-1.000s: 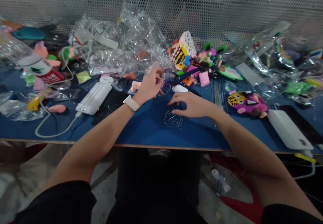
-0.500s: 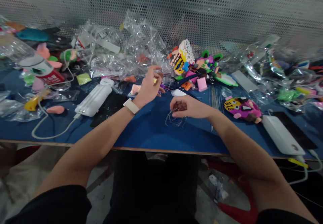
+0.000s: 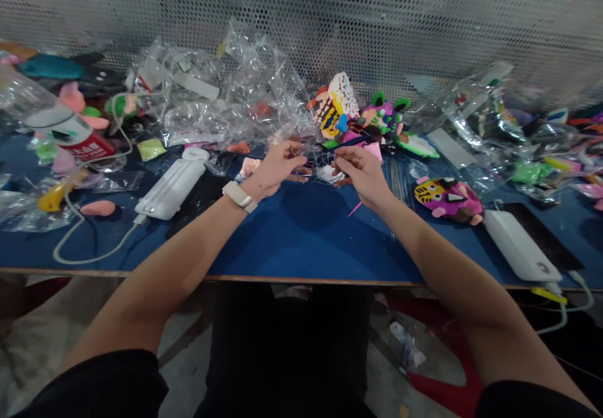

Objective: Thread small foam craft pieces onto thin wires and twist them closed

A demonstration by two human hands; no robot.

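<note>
My left hand point(image 3: 277, 165) and my right hand point(image 3: 360, 170) are raised together over the blue table point(image 3: 292, 242), near its far middle. Both pinch a small bundle of thin wire or thread point(image 3: 320, 166) stretched between them. A thin pink stick point(image 3: 355, 209) pokes out below my right hand. A pale band sits on my left wrist point(image 3: 239, 196). A small white piece point(image 3: 330, 176) shows between the fingers; what it is I cannot make out.
Crumpled clear plastic bags point(image 3: 226, 104) and colourful foam toy pieces point(image 3: 358, 116) pile along the mesh wall. A white power bank with cable point(image 3: 169, 182) lies left, another point(image 3: 518, 245) right beside a pink tiger-face toy point(image 3: 447, 198). A bottle point(image 3: 61, 126) lies far left.
My right hand lifted the wire bundle off the table and carried it forward to meet my left hand. Both hands now hold it together.
</note>
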